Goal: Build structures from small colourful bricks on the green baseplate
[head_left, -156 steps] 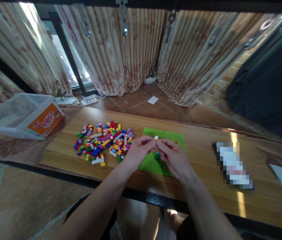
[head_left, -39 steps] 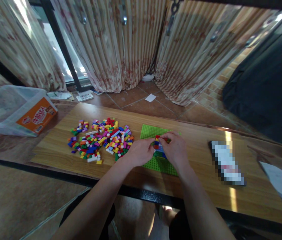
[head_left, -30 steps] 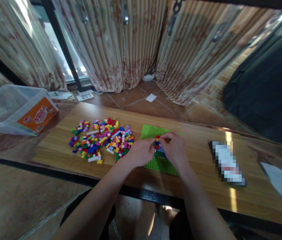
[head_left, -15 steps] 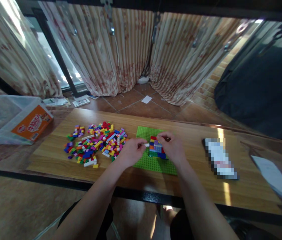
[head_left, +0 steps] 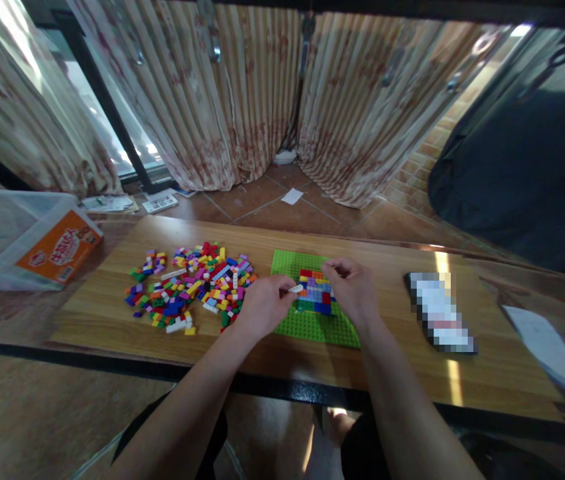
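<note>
A green baseplate [head_left: 289, 327] lies on the table and bears a block of coloured bricks [head_left: 316, 293] in red, orange, purple and blue. My left hand [head_left: 268, 301] pinches a long white brick [head_left: 296, 289] by one end. The brick's free end points at the left side of the block. At the block's upper right, my right hand [head_left: 352, 288] has its thumb and forefinger closed together. Whatever may be between those fingertips is too small or hidden to name.
A spread of loose toy bricks [head_left: 182, 293] covers the table's left part. Beyond the left end stands a clear plastic bin [head_left: 7, 227] with an orange label. A phone [head_left: 439, 313] and some paper [head_left: 547, 347] lie to the right.
My right hand has shifted slightly right and up from the block, uncovering more of its right side. The left hand still holds the white brick, which now shows more of its length.
</note>
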The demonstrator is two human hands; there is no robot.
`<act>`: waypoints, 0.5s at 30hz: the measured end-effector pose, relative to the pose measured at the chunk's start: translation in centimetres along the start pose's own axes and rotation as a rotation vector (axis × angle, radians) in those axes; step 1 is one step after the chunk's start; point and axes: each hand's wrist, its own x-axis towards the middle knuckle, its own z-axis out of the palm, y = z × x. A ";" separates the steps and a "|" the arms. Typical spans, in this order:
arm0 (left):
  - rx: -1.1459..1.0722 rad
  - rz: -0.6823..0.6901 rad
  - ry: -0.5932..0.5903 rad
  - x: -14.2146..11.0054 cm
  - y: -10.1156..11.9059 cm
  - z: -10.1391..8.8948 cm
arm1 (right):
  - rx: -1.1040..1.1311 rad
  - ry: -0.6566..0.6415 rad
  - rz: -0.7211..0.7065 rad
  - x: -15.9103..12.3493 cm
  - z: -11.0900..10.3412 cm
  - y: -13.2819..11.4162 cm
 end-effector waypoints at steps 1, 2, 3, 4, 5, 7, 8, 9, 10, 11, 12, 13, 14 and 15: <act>0.009 -0.002 0.006 0.0 -0.1 -0.2 | -0.017 -0.002 -0.018 -0.1 0.0 -0.2; 0.017 -0.002 0.019 0.0 -0.2 -0.4 | -0.038 -0.005 -0.049 -0.3 0.0 -0.4; 0.022 -0.002 0.038 0.1 -0.4 -0.6 | -0.061 -0.016 -0.093 -0.4 0.1 -0.6; 0.021 -0.002 0.059 0.1 -0.6 -0.9 | -0.080 -0.035 -0.148 -0.7 0.3 -0.9; 0.016 -0.003 0.079 0.2 -0.8 -1.3 | -0.097 -0.058 -0.206 -1.0 0.5 -1.2; 0.004 -0.014 0.121 0.3 -1.3 -2.2 | -0.132 -0.113 -0.319 -1.7 1.3 -1.7; -0.002 -0.022 0.151 0.3 -1.6 -2.8 | -0.156 -0.148 -0.369 -2.1 1.8 -2.0; -0.009 -0.033 0.187 0.3 -1.9 -3.3 | -0.188 -0.182 -0.411 -2.5 2.3 -2.2; -0.014 -0.045 0.227 0.3 -2.1 -3.8 | -0.226 -0.215 -0.444 -2.8 2.8 -2.4; -0.019 -0.059 0.263 0.3 -2.4 -4.3 | -0.266 -0.249 -0.470 -3.2 3.2 -2.6; -0.024 -0.073 0.286 0.2 -2.6 -4.8 | -0.302 -0.277 -0.487 -3.5 3.6 -2.8; -0.030 -0.087 0.295 0.2 -2.8 -5.2 | -0.334 -0.297 -0.499 -3.7 4.0 -2.9; -0.034 -0.098 0.294 0.1 -3.0 -5.5 | -0.359 -0.311 -0.507 -3.9 4.3 -3.1; -0.035 -0.106 0.287 0.1 -3.2 -5.8 | -0.381 -0.320 -0.513 -4.1 4.6 -3.2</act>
